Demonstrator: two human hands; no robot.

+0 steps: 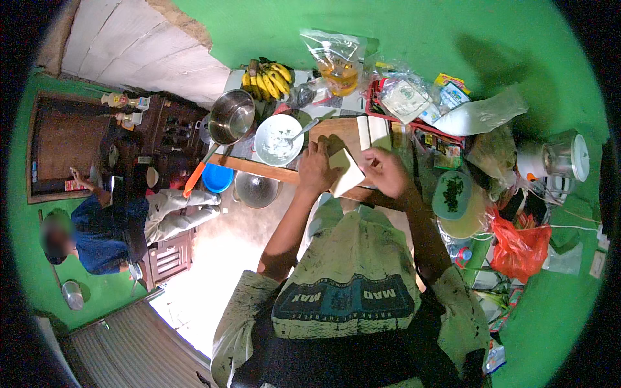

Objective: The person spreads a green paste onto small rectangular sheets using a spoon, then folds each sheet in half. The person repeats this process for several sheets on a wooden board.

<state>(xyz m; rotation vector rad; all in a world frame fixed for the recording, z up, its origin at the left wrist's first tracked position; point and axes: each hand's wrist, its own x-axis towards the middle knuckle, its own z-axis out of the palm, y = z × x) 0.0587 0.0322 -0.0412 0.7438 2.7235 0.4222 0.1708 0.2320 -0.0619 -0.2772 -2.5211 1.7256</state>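
Note:
A pale, flat sheet (347,173), perhaps a wrapper of thin dough, lies between my hands at the near edge of a wooden board (335,127). My left hand (318,167) rests on the sheet's left side, its thumb over the surface. By the sheet's right corner is my right hand (387,172), fingers curled; whether it grips the sheet is not clear. Behind it on the board are pale folded strips or a stack of sheets (373,133). A white bowl (279,140) holding a white substance and a spoon (306,130) stands left of the board.
A steel saucepan (232,119) with an orange handle stands left of the bowl. Bananas (267,80) and a bag of yellow liquid (339,77) are behind. A red basket (436,130) and a dish of chopped greens (452,196) stand right. Another person (106,233) is at far left.

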